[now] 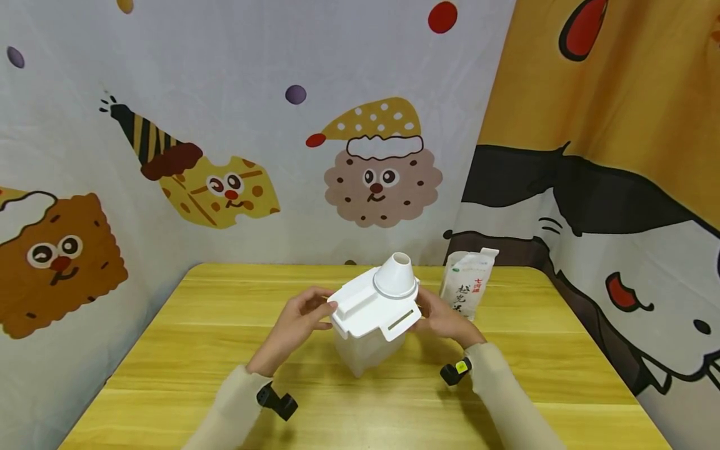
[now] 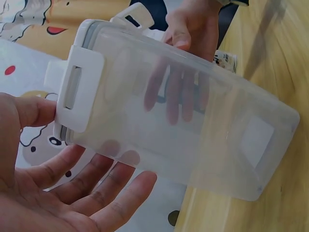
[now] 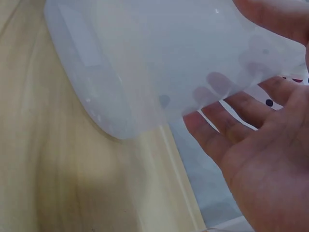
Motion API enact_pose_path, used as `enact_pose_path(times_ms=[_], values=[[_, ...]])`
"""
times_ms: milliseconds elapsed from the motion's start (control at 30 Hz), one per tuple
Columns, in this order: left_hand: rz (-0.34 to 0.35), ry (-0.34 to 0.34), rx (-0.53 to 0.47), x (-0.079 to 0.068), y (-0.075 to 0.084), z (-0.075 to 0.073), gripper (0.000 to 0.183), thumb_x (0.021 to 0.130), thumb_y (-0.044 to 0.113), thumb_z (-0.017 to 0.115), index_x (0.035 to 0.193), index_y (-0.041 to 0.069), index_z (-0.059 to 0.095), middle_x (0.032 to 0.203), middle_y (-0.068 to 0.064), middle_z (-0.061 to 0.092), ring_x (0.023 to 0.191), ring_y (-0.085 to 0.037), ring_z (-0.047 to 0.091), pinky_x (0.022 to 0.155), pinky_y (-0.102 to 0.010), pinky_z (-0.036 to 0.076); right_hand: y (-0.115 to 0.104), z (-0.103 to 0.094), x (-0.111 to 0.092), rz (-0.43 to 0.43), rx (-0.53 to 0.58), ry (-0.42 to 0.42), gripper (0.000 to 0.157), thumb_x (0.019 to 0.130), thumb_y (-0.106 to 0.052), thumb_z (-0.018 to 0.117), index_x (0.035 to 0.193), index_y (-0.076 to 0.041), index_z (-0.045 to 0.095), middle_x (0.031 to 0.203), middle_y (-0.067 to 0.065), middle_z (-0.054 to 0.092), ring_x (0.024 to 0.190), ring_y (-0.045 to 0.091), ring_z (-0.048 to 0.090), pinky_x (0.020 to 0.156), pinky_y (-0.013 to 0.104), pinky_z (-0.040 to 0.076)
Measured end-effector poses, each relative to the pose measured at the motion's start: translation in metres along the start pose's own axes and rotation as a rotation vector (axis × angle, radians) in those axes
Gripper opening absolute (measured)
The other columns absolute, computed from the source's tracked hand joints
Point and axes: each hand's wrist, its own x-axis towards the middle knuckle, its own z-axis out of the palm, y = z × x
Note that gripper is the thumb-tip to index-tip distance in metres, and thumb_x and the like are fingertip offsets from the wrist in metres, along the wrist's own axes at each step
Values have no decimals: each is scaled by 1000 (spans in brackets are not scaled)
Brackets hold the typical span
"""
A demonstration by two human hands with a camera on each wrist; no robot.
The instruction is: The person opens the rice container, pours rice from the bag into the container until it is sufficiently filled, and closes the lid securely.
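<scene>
Translucent container (image 1: 367, 350) is gripped from 2 sides by left hand (image 1: 298, 320) and right hand (image 1: 444, 320), fingers (image 2: 126, 197) half spread.

White is being shown by the lid (image 1: 355, 300), seemingly cloudy white by the container (image 2: 212, 130), yellow woodgrain by the table (image 1: 219, 319).

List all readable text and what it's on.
"七河源" in red, on the white bag; slightly blurred.
"越光" in black, same bag; the character below is unclear.
Green mark and fine print near the bag's top: too small to read.
Container: no readable text.
</scene>
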Motion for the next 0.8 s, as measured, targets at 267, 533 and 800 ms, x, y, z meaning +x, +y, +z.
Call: enact_pose_path(times_ms=[267, 533, 800], values=[[-18, 3, -3, -2, 1, 3, 40, 102, 31, 66, 133, 7, 62, 126, -16, 65, 105, -20, 67, 92, -45, 62, -2, -1, -1, 24, 30, -6, 90, 83, -6, 79, 160, -7, 31, 160, 21, 41, 146, 37, 41, 118, 41, 40], [-68, -20, -5, 5, -3, 2, 49, 102, 43, 63, 137, 9, 62, 134, -15, 65, 114, -23, 67, 97, -47, 60, -9, 13, -14, 26, -31, 125, 100, 84, -11, 84, 164, -15, 24, 166, 18, 32, 150, 44, 33, 118, 66, 34], [-91, -79, -16, 8, -4, -1, 52, 102, 45, 61, 136, 5, 61, 134, -17, 64, 119, -26, 64, 101, -51, 57, -14, 38, -21, 36, -35, 265, 106, 78, -12, 89, 162, -20, 25, 165, 11, 34, 150, 37, 34, 116, 64, 38]])
